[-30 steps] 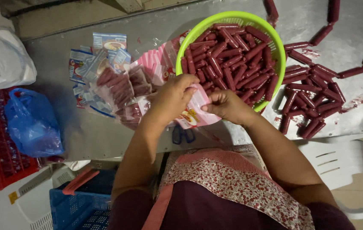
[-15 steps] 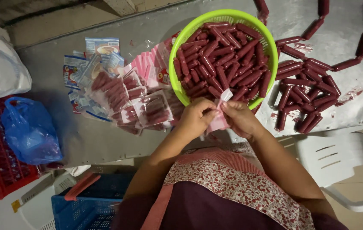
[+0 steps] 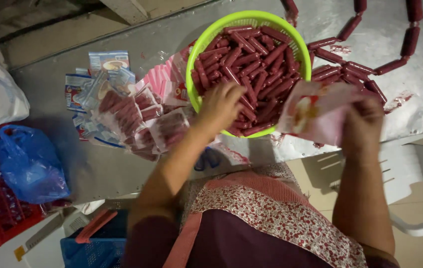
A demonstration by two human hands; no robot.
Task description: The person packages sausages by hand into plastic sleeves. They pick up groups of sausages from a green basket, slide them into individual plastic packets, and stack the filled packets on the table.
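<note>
A pink packet (image 3: 315,111) is being gripped by the right hand (image 3: 365,121) — sausages (image 3: 251,64) in the green basket (image 3: 196,54) are being touched by the open left hand (image 3: 220,103).

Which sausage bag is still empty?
The pink-and-white bag held up in the right hand beside the green basket. The filled bags on the table all hold sausages.

Left hand: your left hand (image 3: 220,105) is stretched forward, palm down, fingers curled and spread.
Left arm: bare forearm angled up from the lower left.
Right hand: your right hand (image 3: 363,124) is raised, fingers pinched closed in a grip.
Right arm: forearm nearly upright.
</note>
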